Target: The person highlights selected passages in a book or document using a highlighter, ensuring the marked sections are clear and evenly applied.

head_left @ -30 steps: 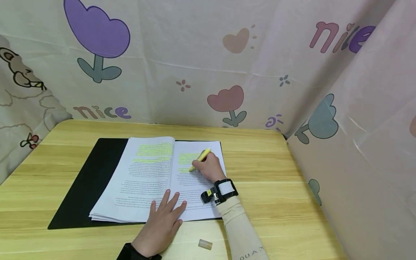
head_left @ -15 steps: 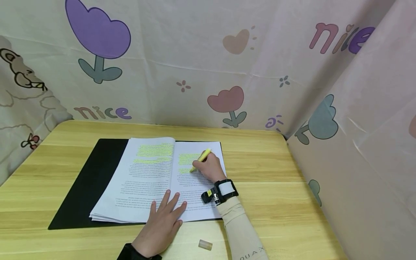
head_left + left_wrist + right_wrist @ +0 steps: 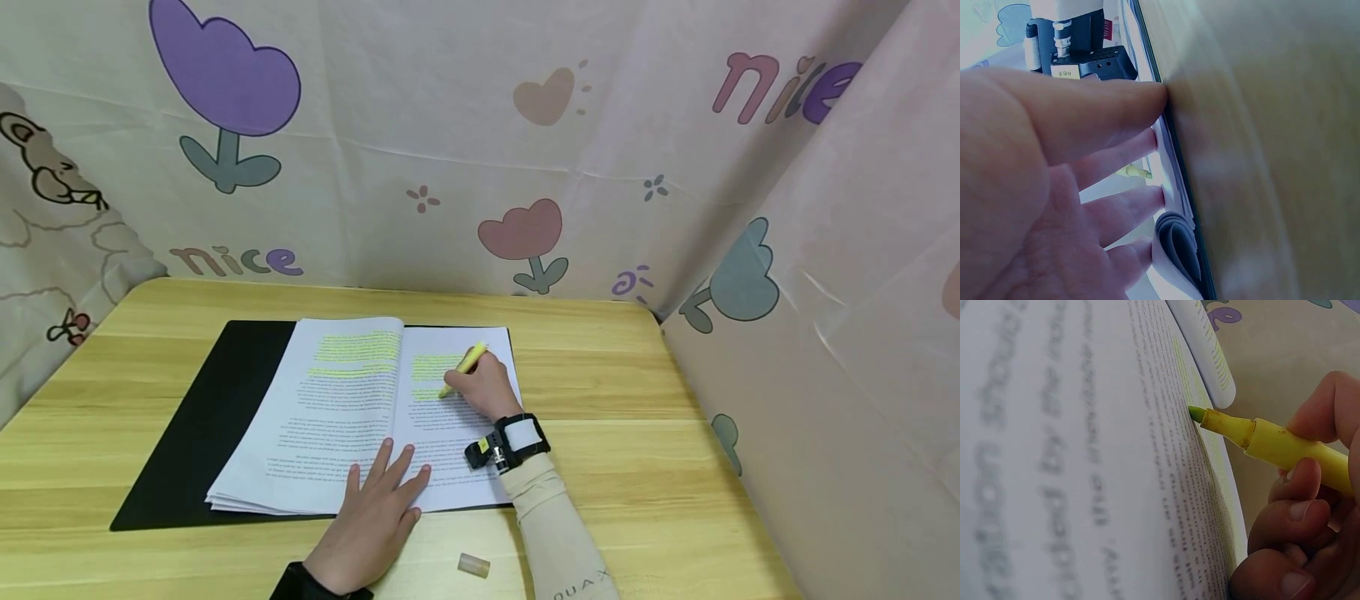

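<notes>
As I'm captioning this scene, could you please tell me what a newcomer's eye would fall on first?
Probably the purple flower printed on the backdrop, upper left in the head view. Next, the yellow highlighter in the right hand, its tip at the right page, then the black folder jutting out at left.

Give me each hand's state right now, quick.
Left hand: open, fingers spread on the pages, holding nothing.
Right hand: closed around the yellow highlighter, tip down on the right page.
</notes>
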### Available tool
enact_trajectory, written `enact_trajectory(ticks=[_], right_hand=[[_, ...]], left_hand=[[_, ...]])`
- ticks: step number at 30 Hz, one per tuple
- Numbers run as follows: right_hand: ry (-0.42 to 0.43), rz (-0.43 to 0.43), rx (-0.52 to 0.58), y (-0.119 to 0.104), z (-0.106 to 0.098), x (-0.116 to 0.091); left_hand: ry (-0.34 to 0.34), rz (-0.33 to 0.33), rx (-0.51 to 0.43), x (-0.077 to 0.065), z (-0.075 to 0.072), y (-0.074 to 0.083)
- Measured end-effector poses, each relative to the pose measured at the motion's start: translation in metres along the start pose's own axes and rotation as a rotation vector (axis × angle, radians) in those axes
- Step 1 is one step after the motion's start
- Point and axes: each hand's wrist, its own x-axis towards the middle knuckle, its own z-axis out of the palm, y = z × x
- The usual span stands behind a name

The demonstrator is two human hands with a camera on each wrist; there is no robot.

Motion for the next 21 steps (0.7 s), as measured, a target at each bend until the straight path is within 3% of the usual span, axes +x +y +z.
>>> enact_trajectory(ticks=[21], right_hand=[[0.010,-0.019,-0.019,0.0058,-0.0011,0.0030]], left_hand=[[-0.006,-0.005,-0.006,-0.0002,0.0002,-0.0005]])
